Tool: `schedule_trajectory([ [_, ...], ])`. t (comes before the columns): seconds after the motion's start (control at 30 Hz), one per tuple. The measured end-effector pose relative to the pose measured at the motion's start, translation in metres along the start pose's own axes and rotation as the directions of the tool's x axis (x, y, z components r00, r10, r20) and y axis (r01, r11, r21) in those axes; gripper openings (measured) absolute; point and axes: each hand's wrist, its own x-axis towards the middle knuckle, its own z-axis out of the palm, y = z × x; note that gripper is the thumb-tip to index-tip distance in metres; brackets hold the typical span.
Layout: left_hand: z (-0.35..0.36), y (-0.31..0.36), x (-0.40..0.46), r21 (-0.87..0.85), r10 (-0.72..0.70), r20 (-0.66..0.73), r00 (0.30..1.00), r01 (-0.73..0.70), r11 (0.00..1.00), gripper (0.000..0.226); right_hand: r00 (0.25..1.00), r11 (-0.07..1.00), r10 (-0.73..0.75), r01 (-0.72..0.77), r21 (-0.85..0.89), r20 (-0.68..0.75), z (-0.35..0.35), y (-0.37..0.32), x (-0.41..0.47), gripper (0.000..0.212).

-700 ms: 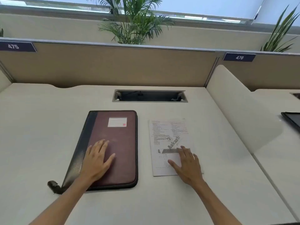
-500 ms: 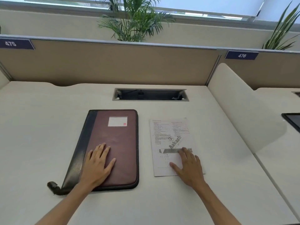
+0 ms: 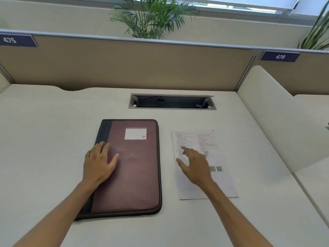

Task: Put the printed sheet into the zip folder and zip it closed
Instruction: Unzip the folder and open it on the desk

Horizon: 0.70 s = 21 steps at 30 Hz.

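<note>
Resting flat on the zip folder [image 3: 135, 168], the left hand [image 3: 98, 163] has its fingers straight and together. The right hand [image 3: 195, 165] reaches over the printed sheet [image 3: 220, 179] — fingers loose, a little apart, holding nothing — on the desk [image 3: 44, 139].

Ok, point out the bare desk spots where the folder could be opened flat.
Widest bare stretch: the desk left of the zip folder, out to the side partition. Another strip runs between the folder's far edge and the cable slot. The gap between folder and printed sheet is narrow. The left hand rests on the folder; the right hand is over the sheet.
</note>
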Motion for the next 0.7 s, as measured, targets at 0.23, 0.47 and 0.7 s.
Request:
schedule_trajectory([
  [0.23, 0.001, -0.025, 0.039, -0.005, -0.163, -0.011, 0.986, 0.163, 0.987, 0.054, 0.996, 0.996, -0.052, 0.047, 0.078, 0.075, 0.020, -0.036, 0.043, 0.044],
  [0.47, 0.009, -0.038, 0.069, -0.053, -0.244, 0.026, 0.969, 0.245, 0.968, 0.063, 0.975, 0.990, -0.137, 0.131, 0.045, 0.172, 0.040, -0.067, 0.079, 0.047],
  [0.7, 0.020, -0.046, 0.094, -0.140, -0.276, 0.095, 0.956, 0.287, 0.948, 0.068, 0.952, 0.978, -0.203, 0.208, 0.001, 0.230, 0.063, -0.096, 0.118, 0.046],
])
